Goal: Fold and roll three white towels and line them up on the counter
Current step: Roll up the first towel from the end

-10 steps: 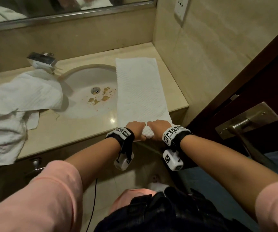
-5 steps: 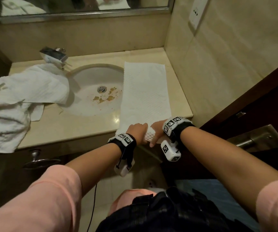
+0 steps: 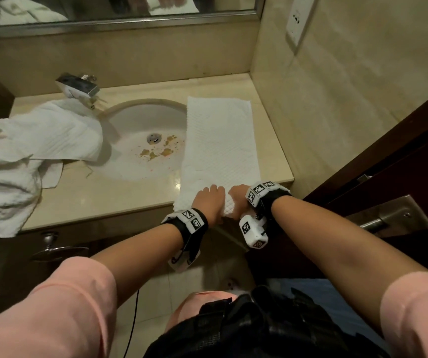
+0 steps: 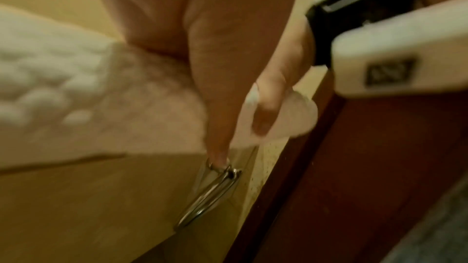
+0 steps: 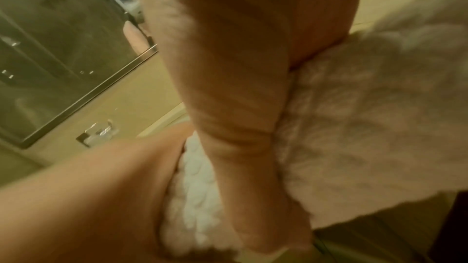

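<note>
A white textured towel [image 3: 219, 143], folded into a long strip, lies on the beige counter [image 3: 120, 195] to the right of the sink, its left edge over the basin. Its near end is rolled up at the counter's front edge. My left hand [image 3: 209, 200] and right hand [image 3: 238, 196] sit side by side with fingers curled over that small roll [image 3: 229, 209]. Both wrist views are blurred and show palm and towel [image 5: 192, 193] close up. More white towels [image 3: 19, 156] lie crumpled in a heap at the counter's left end.
The oval sink [image 3: 143, 140] has brown stains near its drain. A chrome tap [image 3: 77, 85] stands behind it, under a mirror. A tiled wall closes the right side. A dark wooden door with a metal handle [image 3: 385, 218] stands at the right. A cabinet knob [image 3: 49, 240] sits below the counter.
Both hands have moved a little forward along the strip, with the roll turning under them. The head camera has swung slightly right and down.
</note>
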Demonstrator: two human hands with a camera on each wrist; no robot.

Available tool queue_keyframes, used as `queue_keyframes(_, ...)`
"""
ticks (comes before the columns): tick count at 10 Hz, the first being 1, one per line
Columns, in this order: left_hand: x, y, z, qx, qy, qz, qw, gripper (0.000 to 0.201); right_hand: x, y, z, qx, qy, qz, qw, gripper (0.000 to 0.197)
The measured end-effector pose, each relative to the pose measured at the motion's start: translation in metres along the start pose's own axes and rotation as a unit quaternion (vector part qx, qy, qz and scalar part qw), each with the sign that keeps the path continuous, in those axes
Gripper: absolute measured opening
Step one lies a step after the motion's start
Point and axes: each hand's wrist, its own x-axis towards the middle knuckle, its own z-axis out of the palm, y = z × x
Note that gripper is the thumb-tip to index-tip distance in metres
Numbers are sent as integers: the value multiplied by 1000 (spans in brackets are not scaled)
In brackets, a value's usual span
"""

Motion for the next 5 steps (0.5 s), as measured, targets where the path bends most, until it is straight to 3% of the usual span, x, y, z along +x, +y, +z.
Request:
queue_keyframes(1, -1, 0, -1, 16, 18, 2, 1000, 37, 137, 35, 45, 7, 18, -26, 999, 47)
queue_keyframes(2, 3, -1, -5, 10, -2, 1, 1000, 28, 187, 45, 63, 41, 22, -11, 999, 84)
queue_keyframes(3, 5, -1, -8, 3, -32, 7, 999, 27, 115, 27, 40, 28, 6, 8, 1000, 71)
queue_keyframes(4, 12, -3, -11, -9, -56, 10, 998, 27, 5, -1, 8, 23, 51, 43, 998, 74)
queue_keyframes(5, 18, -6, -14, -14, -74, 11, 997, 29, -49, -12, 0, 21, 102, 30, 994, 77)
